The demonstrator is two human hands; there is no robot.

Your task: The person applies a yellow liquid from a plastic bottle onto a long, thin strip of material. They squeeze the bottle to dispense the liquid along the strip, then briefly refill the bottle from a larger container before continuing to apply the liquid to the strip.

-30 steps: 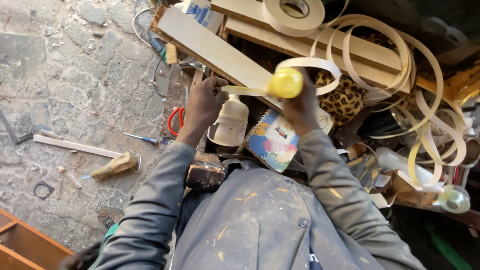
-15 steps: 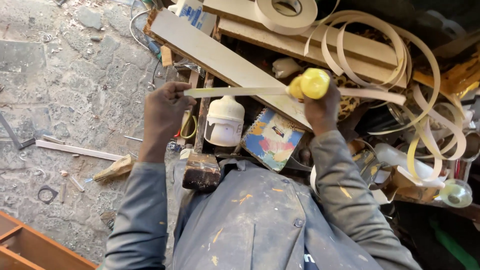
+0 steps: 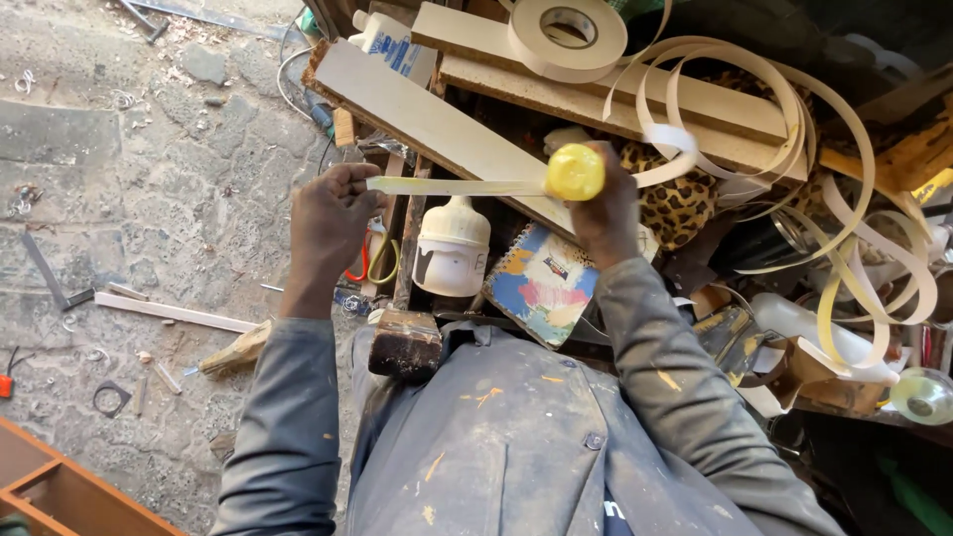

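Left hand (image 3: 328, 223) pinches the free end of a thin pale edge-banding strip (image 3: 457, 186), stretched level above the cluttered timber pile. Right hand (image 3: 601, 208) is closed around a yellow round-capped bottle (image 3: 575, 172) at the strip's other end, above a white plastic jug (image 3: 452, 248) and a spiral-bound notebook (image 3: 541, 283).

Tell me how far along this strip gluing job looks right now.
Early on. The left hand holds one end of the pale strip taut; the right hand presses the yellow bottle at its other end. Long coils of banding still trail loose, unattached.
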